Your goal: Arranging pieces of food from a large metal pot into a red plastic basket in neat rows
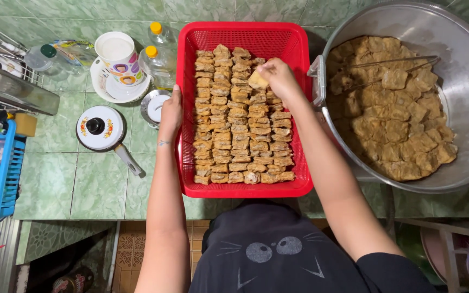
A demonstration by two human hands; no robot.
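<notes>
Tofu piece being pinched over a red basket — one more square above the rows.

Sitting at far right, a big steel basin holding brown fried tofu squares with metal tongs lying across them. Resting on the green tiled counter, just left of the basin, the red basket filling with neat columns of tofu. Steadying the basket's left rim, the left hand with fingers curled over the edge. Hovering over the upper right rows, the right hand — fingertips closing around the pale tofu piece, holding it just above the stacked squares. Standing further left: a white pot lid, a flowered cup on a saucer, two yellow-capped bottles.
</notes>
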